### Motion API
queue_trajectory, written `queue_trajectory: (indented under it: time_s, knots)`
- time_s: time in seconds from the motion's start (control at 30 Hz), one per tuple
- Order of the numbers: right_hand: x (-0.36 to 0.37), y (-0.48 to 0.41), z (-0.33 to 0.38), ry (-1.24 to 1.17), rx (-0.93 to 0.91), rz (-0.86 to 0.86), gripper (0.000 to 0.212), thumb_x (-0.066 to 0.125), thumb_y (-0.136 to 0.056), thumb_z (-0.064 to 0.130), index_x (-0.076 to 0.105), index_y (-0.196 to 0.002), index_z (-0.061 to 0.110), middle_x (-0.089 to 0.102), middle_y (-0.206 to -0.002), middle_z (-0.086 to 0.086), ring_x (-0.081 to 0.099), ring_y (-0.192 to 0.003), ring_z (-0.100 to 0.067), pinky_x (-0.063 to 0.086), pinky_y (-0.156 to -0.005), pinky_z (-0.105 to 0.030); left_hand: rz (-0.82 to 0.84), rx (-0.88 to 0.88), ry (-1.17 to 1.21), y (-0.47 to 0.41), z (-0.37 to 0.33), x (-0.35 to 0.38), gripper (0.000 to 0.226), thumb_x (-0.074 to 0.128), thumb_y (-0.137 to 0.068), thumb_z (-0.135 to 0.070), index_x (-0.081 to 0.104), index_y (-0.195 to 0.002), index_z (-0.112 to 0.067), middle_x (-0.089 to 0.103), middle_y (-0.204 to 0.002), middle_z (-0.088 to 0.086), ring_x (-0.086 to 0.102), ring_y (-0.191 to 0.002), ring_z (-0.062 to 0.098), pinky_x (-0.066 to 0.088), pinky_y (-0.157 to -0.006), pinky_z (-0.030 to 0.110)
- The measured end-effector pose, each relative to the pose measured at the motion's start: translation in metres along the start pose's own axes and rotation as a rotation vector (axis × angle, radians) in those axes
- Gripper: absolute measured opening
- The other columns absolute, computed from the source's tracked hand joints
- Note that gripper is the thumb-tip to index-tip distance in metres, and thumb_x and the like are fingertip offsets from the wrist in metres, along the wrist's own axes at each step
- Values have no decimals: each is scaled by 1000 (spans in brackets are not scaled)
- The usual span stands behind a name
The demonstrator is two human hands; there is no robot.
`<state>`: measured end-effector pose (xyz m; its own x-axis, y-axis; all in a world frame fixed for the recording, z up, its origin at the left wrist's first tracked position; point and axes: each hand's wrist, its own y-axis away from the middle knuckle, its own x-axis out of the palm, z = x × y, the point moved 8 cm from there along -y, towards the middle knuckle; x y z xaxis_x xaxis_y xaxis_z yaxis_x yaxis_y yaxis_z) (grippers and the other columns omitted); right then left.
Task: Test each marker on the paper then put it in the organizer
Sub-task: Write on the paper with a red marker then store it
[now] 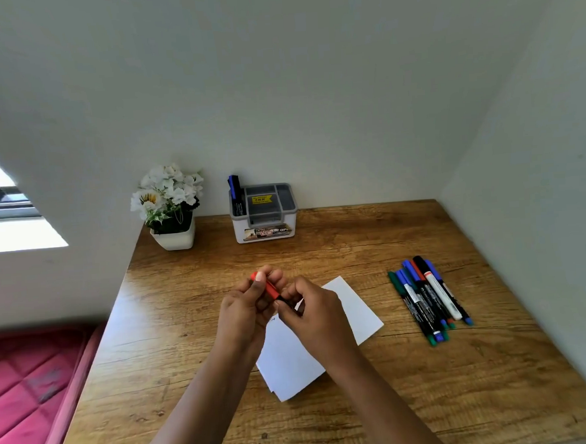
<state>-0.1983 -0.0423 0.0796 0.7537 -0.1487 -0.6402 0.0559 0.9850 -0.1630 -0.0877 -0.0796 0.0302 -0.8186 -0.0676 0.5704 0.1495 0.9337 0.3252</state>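
Red marker (271, 289) between curled fingers (275, 275)

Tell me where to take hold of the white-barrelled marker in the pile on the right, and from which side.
Pinch the white-barrelled marker at mid-barrel, coming straight down from above. It lies flat on the table, seemingly on top of the bunch, with the other markers packed close along both sides. A sideways approach would probably jostle them, while the top of its barrel is exposed.
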Motion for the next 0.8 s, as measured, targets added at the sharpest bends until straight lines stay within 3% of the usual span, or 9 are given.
queue_trajectory:
  time_s: [0.17,0.3,0.47,0.53,0.63,0.8]
  knots:
    - [2,-3,-1,-25,60,62,10,64,-89,28,56,-88,21,62,-82,11,51,-58,4,36,-52,-6,-62,-52,113,-3,6,2,24,45,-98,-14,59,-113,-2,72,-94,10,70,-85,19,51,-86,35]
    - [2,-4,-1,-25,97,98,9,62,-90,29,55,-88,25,60,-80,13,51,-59,4,32,-53,-6,-89,-63,138,-4,8,2,23,45,-99,-13,60,-111,0,72,-89,10,71,-78,16,56,-67,26]
    - [0,-3,0,-23,130,122,8,61,-91,29,54,-89,26,59,-82,12,51,-58,3,34,-55,-10,-99,-98,165,-3,12,6,23,44,-99,-12,59,-110,2,69,-89,12,70,-69,15,57,-56,26]
    - [0,-3,-2,-35,150,128,9,61,-90,29,53,-88,26,60,-83,11,52,-58,2,36,-56,-11,-101,-112,177,-3,14,8,23,43,-100,-12,59,-108,1,68,-89,13,70,-69,15,59,-59,29]
    - [0,-1,-6,-72,176,136,10,61,-90,30,52,-86,27,63,-83,9,53,-59,0,40,-57,-15,-102,-131,176,-5,16,7,23,42,-100,-12,60,-109,0,69,-94,14,70,-76,17,55,-78,32]
    - [2,1,-7,-49,189,154,11,60,-91,29,51,-85,27,65,-82,6,53,-59,0,38,-56,-13,-140,-155,219,-3,20,4,22,41,-100,-9,61,-105,-1,71,-89,12,71,-72,15,57,-64,24]
